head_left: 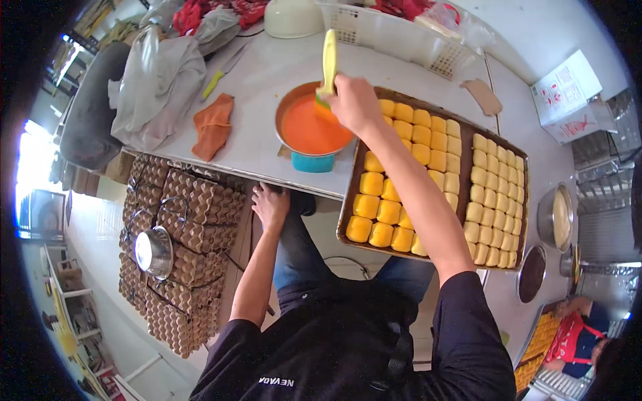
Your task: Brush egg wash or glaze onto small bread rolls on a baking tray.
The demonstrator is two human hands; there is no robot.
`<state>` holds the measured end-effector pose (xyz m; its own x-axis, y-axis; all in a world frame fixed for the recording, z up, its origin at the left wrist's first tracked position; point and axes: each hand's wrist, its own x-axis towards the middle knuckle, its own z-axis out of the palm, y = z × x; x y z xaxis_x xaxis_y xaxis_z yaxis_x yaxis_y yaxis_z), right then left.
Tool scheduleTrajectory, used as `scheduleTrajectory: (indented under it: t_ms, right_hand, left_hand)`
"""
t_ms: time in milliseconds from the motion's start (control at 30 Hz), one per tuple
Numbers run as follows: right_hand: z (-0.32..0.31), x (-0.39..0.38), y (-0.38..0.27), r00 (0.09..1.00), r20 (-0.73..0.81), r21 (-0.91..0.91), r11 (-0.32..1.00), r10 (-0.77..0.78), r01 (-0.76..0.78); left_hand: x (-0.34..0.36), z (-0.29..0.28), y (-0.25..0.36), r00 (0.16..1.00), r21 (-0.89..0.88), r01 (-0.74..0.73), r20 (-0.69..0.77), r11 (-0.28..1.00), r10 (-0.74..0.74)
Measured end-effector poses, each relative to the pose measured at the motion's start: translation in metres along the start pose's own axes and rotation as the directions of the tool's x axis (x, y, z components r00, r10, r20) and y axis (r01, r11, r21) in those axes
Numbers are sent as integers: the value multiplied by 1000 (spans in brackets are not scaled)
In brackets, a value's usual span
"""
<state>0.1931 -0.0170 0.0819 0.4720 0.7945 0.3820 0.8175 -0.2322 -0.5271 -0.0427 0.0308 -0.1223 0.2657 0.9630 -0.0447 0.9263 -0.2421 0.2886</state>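
A pastry brush (330, 57) with a pale yellow handle is gripped in my right hand (354, 103). Its head dips at the right side of a metal bowl (281, 127) filled with orange liquid (314, 130); the bristles are mostly hidden. That bowl rests on a small turquoise container (312, 162). Beneath my right forearm lies a dark baking tray (466, 167) of small dough buns. Buns on its left part (388, 212) are coated glossy yellow, while those on the right (491, 200) look pale. My left hand (271, 206) rests by the table edge and my knee, fingers apart, holding nothing.
Stacked egg trays (194, 260) stand left of my legs, topped by a metal bowl (154, 252). An orange cloth (213, 127) and a green-handled knife (214, 85) lie on the table. A plastic crate (401, 40) sits behind. Another person (575, 337) is at lower right.
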Motion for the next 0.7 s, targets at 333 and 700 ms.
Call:
scheduleTrajectory:
  t_ms: [333, 700]
  right_hand:
    - [19, -15, -7, 994, 11, 80, 990, 111, -112]
    - [-25, -7, -42, 969, -246, 250, 966, -4, 68]
  left_hand:
    - [1, -2, -12, 1000, -38, 5, -21, 999, -6]
    - [5, -10, -11, 999, -33, 45, 22, 998, -44]
